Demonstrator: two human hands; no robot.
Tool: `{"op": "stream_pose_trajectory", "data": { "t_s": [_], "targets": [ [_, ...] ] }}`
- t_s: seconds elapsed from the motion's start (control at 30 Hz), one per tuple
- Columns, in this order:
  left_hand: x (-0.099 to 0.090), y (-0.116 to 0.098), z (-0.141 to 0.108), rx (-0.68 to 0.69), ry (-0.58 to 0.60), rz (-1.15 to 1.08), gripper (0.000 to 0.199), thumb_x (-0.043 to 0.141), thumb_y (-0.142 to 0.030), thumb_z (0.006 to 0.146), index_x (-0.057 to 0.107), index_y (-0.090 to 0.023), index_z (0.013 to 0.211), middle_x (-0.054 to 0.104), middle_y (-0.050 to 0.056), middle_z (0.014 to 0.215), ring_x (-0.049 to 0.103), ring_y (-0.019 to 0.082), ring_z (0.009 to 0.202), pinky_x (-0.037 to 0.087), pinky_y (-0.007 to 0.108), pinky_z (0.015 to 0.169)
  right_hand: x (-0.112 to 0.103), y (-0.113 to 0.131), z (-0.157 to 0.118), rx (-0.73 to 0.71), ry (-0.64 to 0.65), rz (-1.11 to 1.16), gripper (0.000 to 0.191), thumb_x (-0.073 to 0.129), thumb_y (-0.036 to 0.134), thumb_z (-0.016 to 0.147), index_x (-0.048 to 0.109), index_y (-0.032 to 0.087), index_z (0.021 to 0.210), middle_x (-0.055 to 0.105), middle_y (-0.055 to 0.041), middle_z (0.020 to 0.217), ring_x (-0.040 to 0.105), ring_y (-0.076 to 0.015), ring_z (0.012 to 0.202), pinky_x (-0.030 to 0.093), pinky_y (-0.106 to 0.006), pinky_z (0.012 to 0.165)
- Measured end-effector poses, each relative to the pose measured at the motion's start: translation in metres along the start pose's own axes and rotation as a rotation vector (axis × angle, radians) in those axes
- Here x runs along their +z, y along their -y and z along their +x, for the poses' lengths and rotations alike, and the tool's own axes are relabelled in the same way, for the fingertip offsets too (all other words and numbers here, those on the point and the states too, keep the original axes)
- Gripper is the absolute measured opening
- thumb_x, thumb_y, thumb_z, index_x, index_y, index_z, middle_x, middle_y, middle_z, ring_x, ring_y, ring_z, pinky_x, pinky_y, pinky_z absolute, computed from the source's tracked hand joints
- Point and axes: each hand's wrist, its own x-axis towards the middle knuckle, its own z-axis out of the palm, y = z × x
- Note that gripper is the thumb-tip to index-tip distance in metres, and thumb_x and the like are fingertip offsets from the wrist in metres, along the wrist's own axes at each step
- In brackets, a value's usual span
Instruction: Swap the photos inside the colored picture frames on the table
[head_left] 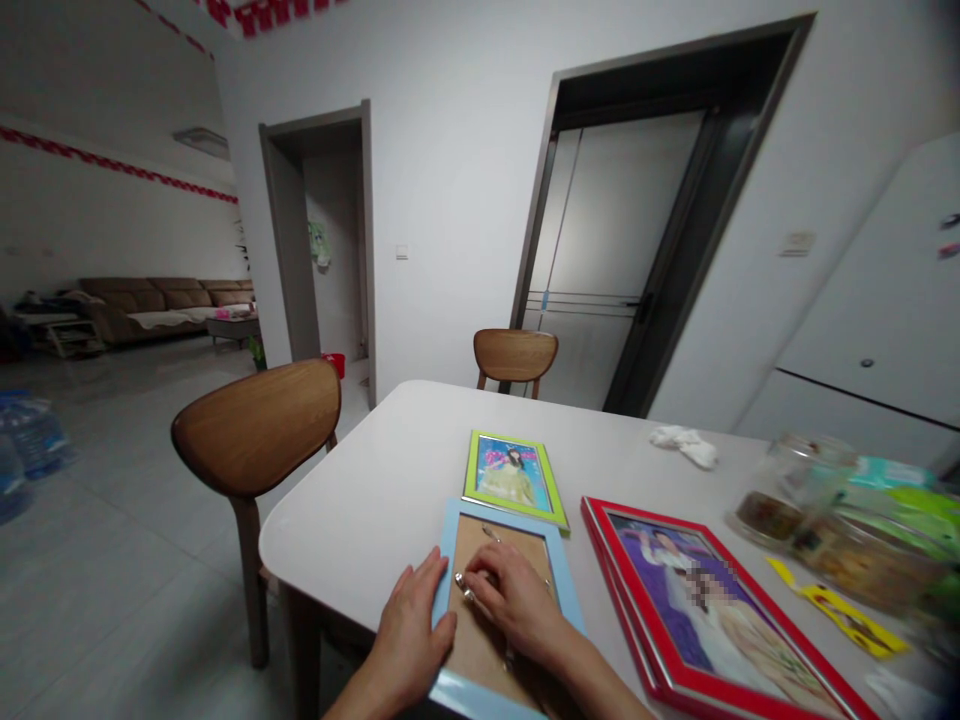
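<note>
A light-blue picture frame (566,575) lies on the table with its brown backing board (469,645) facing up. My left hand (410,632) rests open along the frame's left edge, fingers stretched out and the thumb near the board. Over the middle of the board, my right hand (517,598) is closed on a small silvery metal tool (460,583), whose exact kind I cannot make out. Above the hand, a small metal piece (491,535) shows on the board near its top edge. Part of the board is hidden by my right hand and forearm.
A green picture frame (555,487) touches or nearly touches the blue one's far edge. Red picture frames (637,640) are stacked to the right. Glass jars (795,490), a yellow packet (851,618) and a crumpled white tissue (686,445) lie farther right. Wooden chairs (262,425) flank the table (360,510).
</note>
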Motion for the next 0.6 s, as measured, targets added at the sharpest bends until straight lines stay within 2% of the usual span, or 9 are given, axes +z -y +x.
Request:
{"op": "stream_pose_trajectory", "data": {
  "t_s": [0.1,0.2,0.4,0.6],
  "targets": [
    [0.002,0.001,0.0,0.007,-0.021,-0.009,0.054,0.045,-0.014,0.066,0.042,-0.012,0.12,0.041,0.01,0.127,0.036,0.021,0.117,0.024,0.039,0.101,-0.007,-0.002,-0.015,-0.04,0.05,0.064,0.018,0.049,0.03,0.072,0.059,0.02,0.083,0.057,-0.0046,0.091,0.05,-0.0169,0.087,0.036,-0.029,0.078],
    [0.003,0.002,0.0,0.002,-0.035,-0.016,0.054,0.045,-0.014,0.066,0.043,-0.014,0.12,0.041,0.009,0.127,0.036,0.02,0.117,0.024,0.038,0.101,-0.008,-0.004,-0.024,-0.074,0.071,-0.002,0.021,0.057,0.026,0.065,0.06,0.021,0.085,0.053,-0.0056,0.101,0.046,-0.0192,0.096,0.032,-0.031,0.085],
    [0.001,0.0,0.0,0.009,-0.006,0.011,0.052,0.044,-0.015,0.067,0.043,-0.01,0.119,0.04,0.011,0.127,0.036,0.021,0.117,0.023,0.039,0.101,0.002,-0.013,-0.016,-0.06,0.019,-0.052,0.019,0.054,0.023,0.069,0.06,0.021,0.086,0.055,-0.0056,0.096,0.046,-0.0188,0.093,0.033,-0.031,0.082],
    [0.004,0.003,0.0,0.012,-0.039,-0.019,0.05,0.045,-0.015,0.067,0.046,-0.015,0.117,0.041,0.008,0.128,0.036,0.02,0.117,0.023,0.038,0.101,0.003,-0.013,-0.019,-0.025,-0.048,-0.112,0.019,0.053,0.029,0.07,0.059,0.02,0.086,0.054,-0.0067,0.095,0.046,-0.0199,0.092,0.033,-0.031,0.081]
  ]
}}
